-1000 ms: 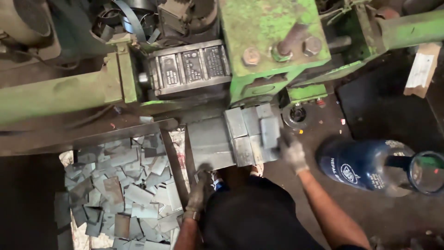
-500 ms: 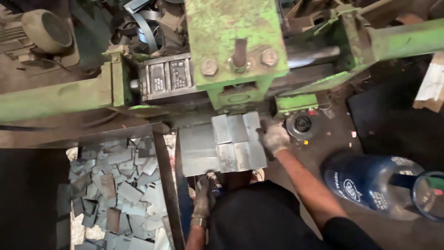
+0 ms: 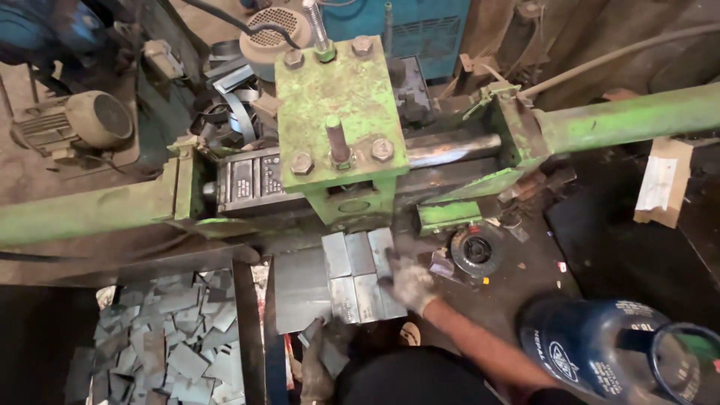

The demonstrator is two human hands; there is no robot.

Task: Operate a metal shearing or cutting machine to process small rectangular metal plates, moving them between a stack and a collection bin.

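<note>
A cluster of grey rectangular metal plates (image 3: 358,276) lies in two rows on a flat steel sheet (image 3: 300,292), directly in front of the green machine head (image 3: 341,112). The right hand (image 3: 409,283), in a dirty pale work glove, rests against the right edge of the plates, fingers spread and lying on the nearest one rather than clamped around it. The left hand (image 3: 321,360), also gloved, is low at the near edge of the steel sheet; it touches the sheet's front edge, but whether its fingers are curled on anything cannot be told from this view.

Left of the sheet, a bin (image 3: 161,337) holds a loose heap of cut grey metal pieces. Just right of the plates, a dark round abrasive disc (image 3: 475,252) lies on the grimy worktop (image 3: 525,277). Further right and nearer the camera stands a large blue plastic water bottle (image 3: 600,352). Behind the machine head, a long green beam (image 3: 630,120) runs across, and an electric motor (image 3: 82,124) sits at the far left.
</note>
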